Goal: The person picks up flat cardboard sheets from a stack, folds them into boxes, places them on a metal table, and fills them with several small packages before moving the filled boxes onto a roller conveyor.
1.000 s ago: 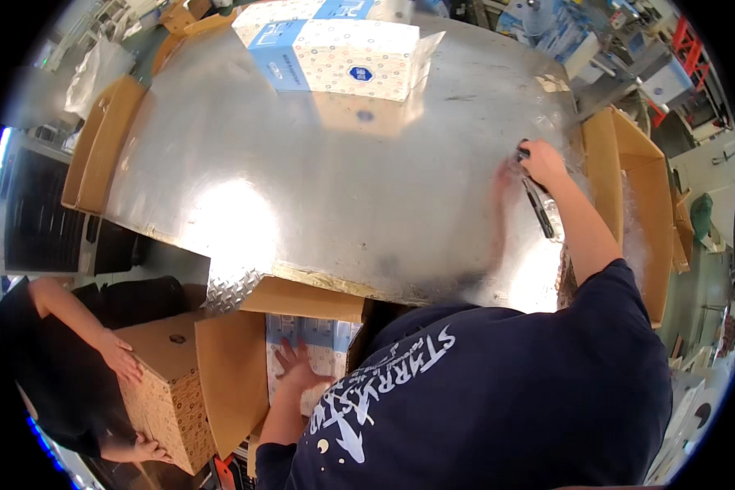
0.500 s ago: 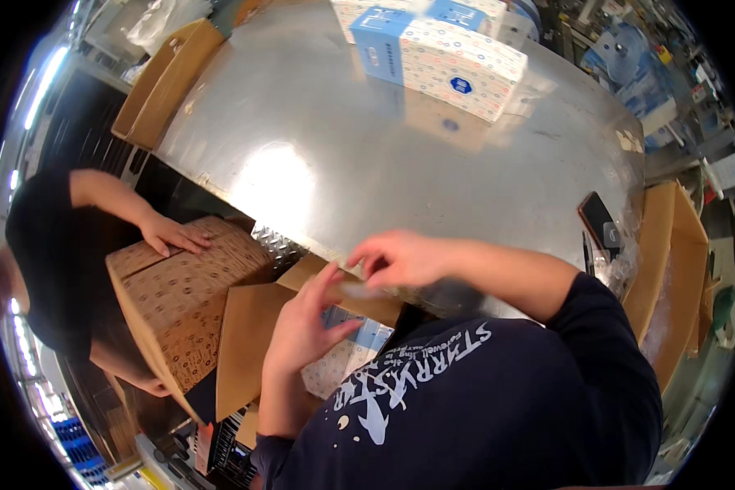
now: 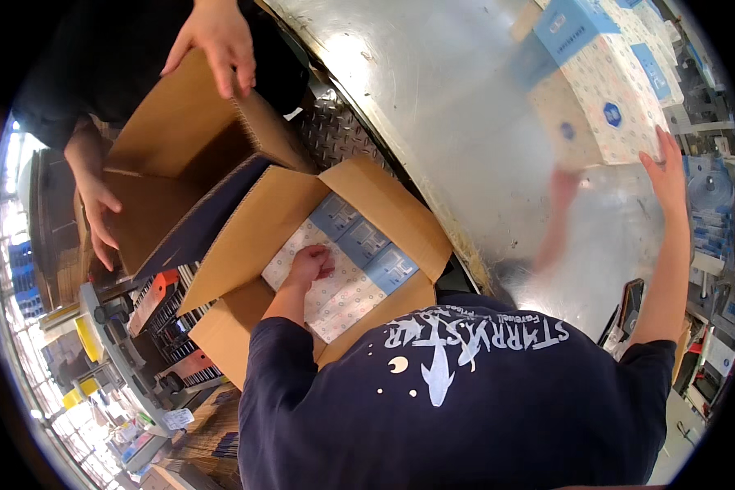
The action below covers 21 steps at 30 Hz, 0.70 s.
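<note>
An open brown carton (image 3: pixel 388 200) stands against the near side of the metal table, its flaps spread outward. Inside it, white patterned boxes with blue ends (image 3: pixel 363 242) lie side by side. My left hand (image 3: pixel 309 265) rests on their white tops, fingers curled in; whether anything is in them is hidden. Stretched far to the right, my right hand (image 3: pixel 668 173) has its fingers and thumb apart at the near end of a similar white and blue box (image 3: pixel 600 94) on the table. It touches or nearly touches that box's edge.
At left, another person's hands (image 3: pixel 219 49) are at a second open carton (image 3: pixel 159 155), beside mine. More white and blue boxes (image 3: pixel 649 61) stand behind the one on the metal table (image 3: pixel 465 106). A phone (image 3: pixel 631 300) lies by my right arm. Flat cardboard is stacked at lower left.
My view has swung left. My hands have parted: the left went down into the carton, the right out to the box on the table. The other person's carton now shows its open top.
</note>
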Each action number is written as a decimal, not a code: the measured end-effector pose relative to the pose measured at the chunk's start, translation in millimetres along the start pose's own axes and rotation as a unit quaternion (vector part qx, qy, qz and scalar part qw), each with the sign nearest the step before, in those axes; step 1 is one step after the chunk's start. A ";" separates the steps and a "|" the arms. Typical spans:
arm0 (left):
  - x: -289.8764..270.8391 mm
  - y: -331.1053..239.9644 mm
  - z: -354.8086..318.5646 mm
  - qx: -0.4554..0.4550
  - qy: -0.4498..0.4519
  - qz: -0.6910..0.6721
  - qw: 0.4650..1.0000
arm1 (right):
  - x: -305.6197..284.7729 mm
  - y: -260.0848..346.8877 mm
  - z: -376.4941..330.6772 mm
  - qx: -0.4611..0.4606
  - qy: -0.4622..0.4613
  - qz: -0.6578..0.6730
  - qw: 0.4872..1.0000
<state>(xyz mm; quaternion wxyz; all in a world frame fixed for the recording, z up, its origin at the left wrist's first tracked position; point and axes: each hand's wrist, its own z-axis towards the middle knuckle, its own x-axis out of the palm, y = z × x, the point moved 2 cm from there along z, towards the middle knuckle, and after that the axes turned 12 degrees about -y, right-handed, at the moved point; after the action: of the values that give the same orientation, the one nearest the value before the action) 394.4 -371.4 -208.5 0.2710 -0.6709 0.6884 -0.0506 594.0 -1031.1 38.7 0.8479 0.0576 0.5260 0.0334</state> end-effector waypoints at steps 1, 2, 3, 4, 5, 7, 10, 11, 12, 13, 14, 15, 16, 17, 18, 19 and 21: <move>-1.1 8.2 9.7 -0.022 -0.028 -0.047 0.998 | -6.5 20.6 12.2 0.048 0.053 0.009 0.997; -3.0 10.4 11.5 0.000 -0.044 -0.111 0.993 | -17.5 41.2 27.5 0.100 0.105 0.018 0.989; -1.1 13.6 15.6 0.025 -0.049 -0.173 0.983 | -26.0 39.1 39.7 0.122 0.110 0.015 0.986; 1.2 15.9 17.6 0.051 -0.058 -0.234 0.969 | -24.9 32.7 52.9 0.145 0.119 0.018 0.982; 1.6 21.8 23.6 0.054 -0.084 -0.274 0.957 | -17.8 11.2 76.7 0.138 0.081 0.019 0.987; 5.7 31.0 25.9 0.055 -0.136 -0.285 0.947 | 11.3 2.4 111.1 0.046 0.018 -0.030 0.998; -2.8 40.7 30.7 0.047 -0.093 -0.124 0.987 | 77.6 -44.7 132.4 -0.008 -0.018 -0.162 0.987; -3.9 45.4 27.6 0.021 -0.069 -0.137 0.988 | 73.9 -35.0 131.6 -0.006 0.000 -0.153 0.988; -5.5 42.9 23.2 -0.007 -0.048 -0.150 0.987 | 65.9 -20.7 128.4 0.005 0.001 -0.136 0.991; -3.5 36.4 18.1 -0.019 -0.055 -0.157 0.986 | 50.7 -3.1 122.0 0.028 0.008 -0.112 0.993; -0.4 32.1 10.4 -0.034 -0.064 -0.159 0.985 | 34.5 7.8 107.0 0.054 0.017 -0.086 0.995; 0.5 30.3 3.0 -0.049 -0.074 -0.162 0.983 | 20.7 11.9 91.4 0.063 0.024 -0.086 0.994; 0.1 27.6 -0.5 -0.052 -0.080 -0.164 0.982 | 9.6 15.3 77.7 0.072 0.031 -0.086 0.993; 2.1 25.7 -2.9 -0.056 -0.085 -0.169 0.980 | 0.0 17.3 70.7 0.077 0.037 -0.085 0.993; 3.0 23.6 -4.0 -0.060 -0.091 -0.175 0.978 | -10.0 16.8 68.6 0.102 0.083 -0.072 0.989; 0.0 23.9 -5.3 -0.049 -0.080 -0.166 0.982 | -21.3 15.4 68.3 0.127 0.129 -0.058 0.982; -19.3 43.5 13.6 -0.004 -0.070 -0.120 0.990 | -34.0 -3.5 71.1 0.190 0.169 -0.048 0.966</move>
<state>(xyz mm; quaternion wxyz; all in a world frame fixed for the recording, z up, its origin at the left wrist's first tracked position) 360.5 -344.9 -233.0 0.3078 -0.7520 0.5820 -0.0327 642.6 -1042.9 99.7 0.7208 0.1859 0.6604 -0.0987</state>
